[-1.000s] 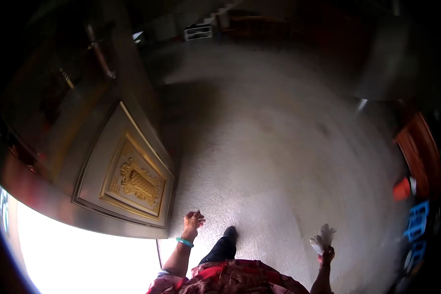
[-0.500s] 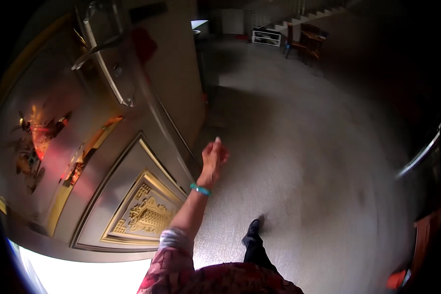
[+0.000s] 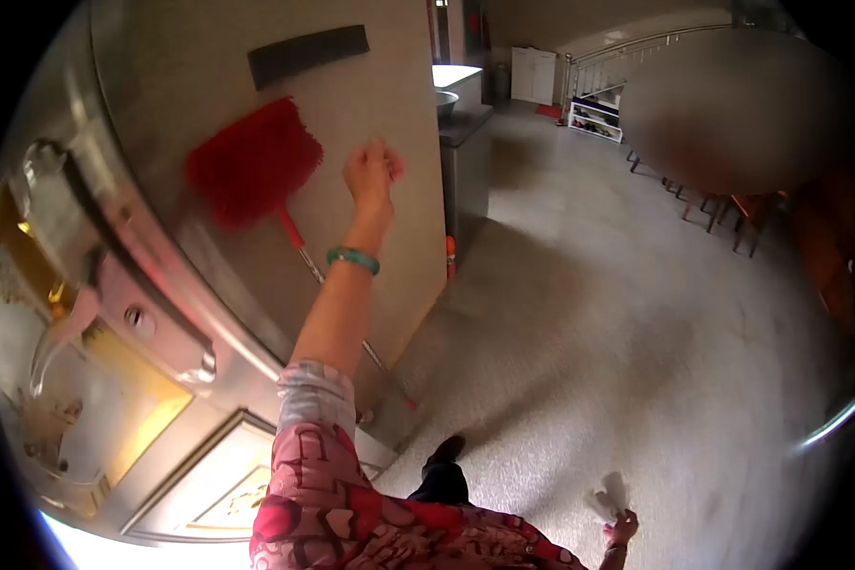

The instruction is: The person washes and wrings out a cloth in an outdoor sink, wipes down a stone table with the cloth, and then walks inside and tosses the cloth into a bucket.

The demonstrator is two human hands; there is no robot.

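My left hand (image 3: pixel 374 176) is raised in front of the wall, its fingers curled and slightly blurred; nothing shows in it. It is nearest to a red fluffy mop head (image 3: pixel 256 163) that stands upside down against the wall, its thin handle (image 3: pixel 375 357) slanting down to the floor. A green bracelet (image 3: pixel 353 259) circles my left wrist. Low at the right, my right hand (image 3: pixel 621 528) is closed on a whitish, crumpled item (image 3: pixel 610 498), too blurred to name.
An open metal door (image 3: pixel 185 399) with long handles fills the left side. Beyond the wall are a grey counter (image 3: pixel 467 161) with a bowl (image 3: pixel 446 99), a white shoe rack (image 3: pixel 596 120), a staircase railing (image 3: pixel 627 63) and wooden chairs (image 3: pixel 750 214) at the right.
The view has swung left and moved forward past the door, bringing the wall and mop into sight. My left hand has risen; my right hand, out of sight half a second ago, shows again.
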